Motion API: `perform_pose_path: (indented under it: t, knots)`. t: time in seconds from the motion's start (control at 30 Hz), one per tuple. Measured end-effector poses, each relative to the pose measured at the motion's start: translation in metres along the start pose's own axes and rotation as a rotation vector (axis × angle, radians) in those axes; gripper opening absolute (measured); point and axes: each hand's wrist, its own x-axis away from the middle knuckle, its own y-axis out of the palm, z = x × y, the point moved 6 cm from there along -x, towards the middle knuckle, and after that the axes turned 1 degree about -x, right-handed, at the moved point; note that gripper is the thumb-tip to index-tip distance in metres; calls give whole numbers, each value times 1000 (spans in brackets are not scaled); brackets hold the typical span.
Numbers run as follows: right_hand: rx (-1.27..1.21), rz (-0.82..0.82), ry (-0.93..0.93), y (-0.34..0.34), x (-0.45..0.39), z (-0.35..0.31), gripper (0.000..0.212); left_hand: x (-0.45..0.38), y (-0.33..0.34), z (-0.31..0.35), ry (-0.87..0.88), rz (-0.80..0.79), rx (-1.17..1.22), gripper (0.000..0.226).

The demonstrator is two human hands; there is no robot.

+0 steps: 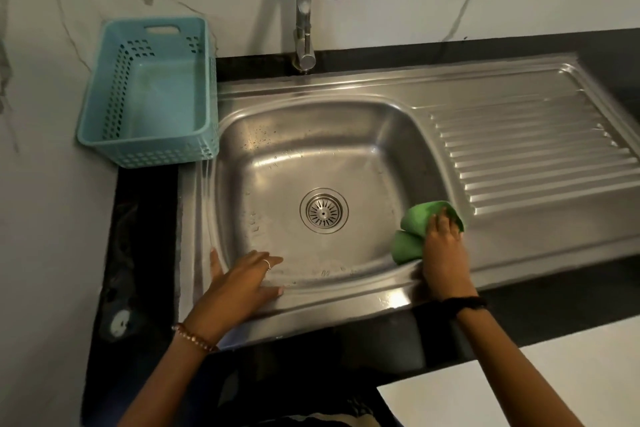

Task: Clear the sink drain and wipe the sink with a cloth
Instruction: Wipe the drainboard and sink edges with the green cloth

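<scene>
The right hand [445, 246] has its fingers pressed down flat on a green cloth [415, 229], pinning it against the right inner wall of the steel sink [311, 87], near the front right corner; whether the fingers curl round the fabric cannot be told. A black band sits on that wrist. The left hand [242, 282] lies open and spread on the front left rim, holding nothing, its fingertips reaching over the edge into the basin; a ring and a beaded bracelet show. In the middle of the basin floor the drain strainer [324, 211] sits in place, well apart from both hands. The ribbed drainboard [536, 163] runs to the right. A tap [304, 10] stands behind, and a blue basket [149, 94] stands at the back left.
</scene>
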Motion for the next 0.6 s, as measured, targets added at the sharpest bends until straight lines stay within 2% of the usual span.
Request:
perform_pose_path:
  t: [0.1,0.2,0.33,0.4,0.47,0.53,0.6]
  knots:
    - [-18,-44,-27,3,26,-25,60,5,-1,-6,-30,14,13,58]
    - [-24,-46,-98,6,49,-60,59,13,-10,-13,-23,124,98,57]
    - [-3,-111,-182,13,78,-118,50,29,-26,-24,-4,332,412,50]
    - [69,-26,-197,9,89,-144,48,39,-31,-29,-22,415,537,57]
    - [180,-9,-250,2,103,-169,49,49,-36,-36,-46,513,630,62]
    - [150,-15,-342,-6,116,-196,55,54,-36,-43,-79,565,720,63]
    - [3,-25,-471,-18,126,-223,50,56,-34,-47,-107,565,834,62]
